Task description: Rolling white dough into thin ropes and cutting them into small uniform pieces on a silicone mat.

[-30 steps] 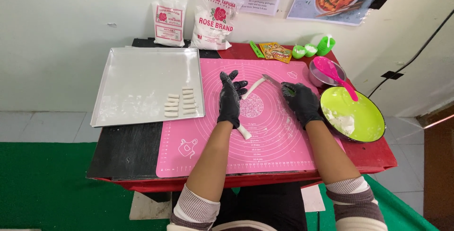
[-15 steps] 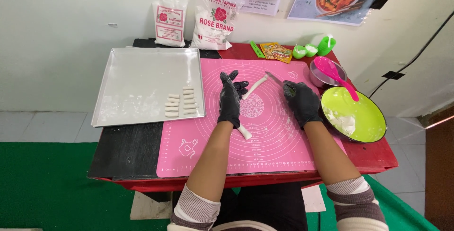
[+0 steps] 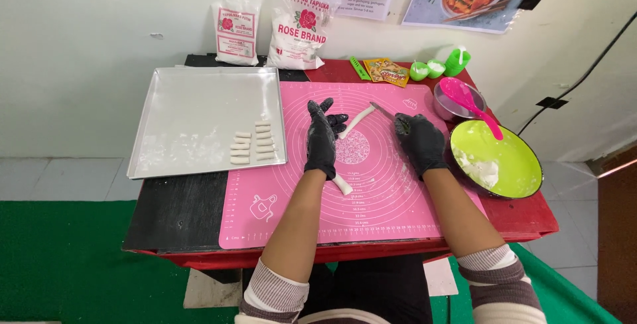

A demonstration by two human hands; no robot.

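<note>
My left hand [image 3: 323, 139], black glove, lies flat w/ fingers spread on a long white dough rope [image 3: 353, 123] that runs diagonally across the pink silicone mat [image 3: 279, 191]; the hand isn't closed round it, just pressing on top. One rope end sticks out by my wrist, the other past my fingertips toward the mat's far edge. My right hand [image 3: 419, 142], also gloved, is clamped on a knife [image 3: 382, 110], blade pointing up-left, tip near the rope's far end but apart from it. Metal tray [image 3: 192, 108] left of the mat, w/ small cut dough pieces [image 3: 253, 143] in two short columns near its right corner. Green bowl [image 3: 514, 158] w/ a white dough lump sits just right of my right hand; pink spoon [image 3: 468, 102] rests across a small metal bowl behind it.
</note>
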